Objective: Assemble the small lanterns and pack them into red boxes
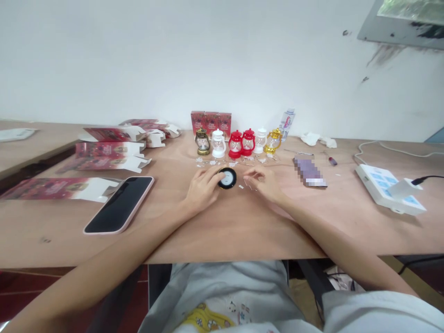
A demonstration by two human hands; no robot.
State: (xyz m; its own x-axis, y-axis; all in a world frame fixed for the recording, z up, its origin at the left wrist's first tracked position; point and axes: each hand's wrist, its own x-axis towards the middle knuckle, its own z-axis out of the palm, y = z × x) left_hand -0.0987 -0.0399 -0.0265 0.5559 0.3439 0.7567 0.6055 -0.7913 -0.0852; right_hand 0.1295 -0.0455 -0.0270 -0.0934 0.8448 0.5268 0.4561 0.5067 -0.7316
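Observation:
My left hand (204, 187) grips a round black piece (227, 178) with a white disc in its middle and a thin gold-coloured rim. The thumb and fingers close on its left edge, and the white face points up toward me. Just to the right, my right hand (265, 183) has its thumb and forefinger brought together. Thin pale lines show beneath these fingertips; whether they are held or lie on the table cannot be made out. Behind the hands, small lanterns stand in a row: a bronze one (202, 142), white ones (218, 144), red ones (235, 144) and a gold one (273, 141).
Red printed boxes (211, 122) stand behind the lanterns. Flattened cartons (104, 155) and a phone (120, 206) lie to the left. Small scraps (233, 164) are strewn before the lanterns. On the right are a blurred-out phone-like slab (310, 171), a bottle (287, 124) and a power strip (388, 187).

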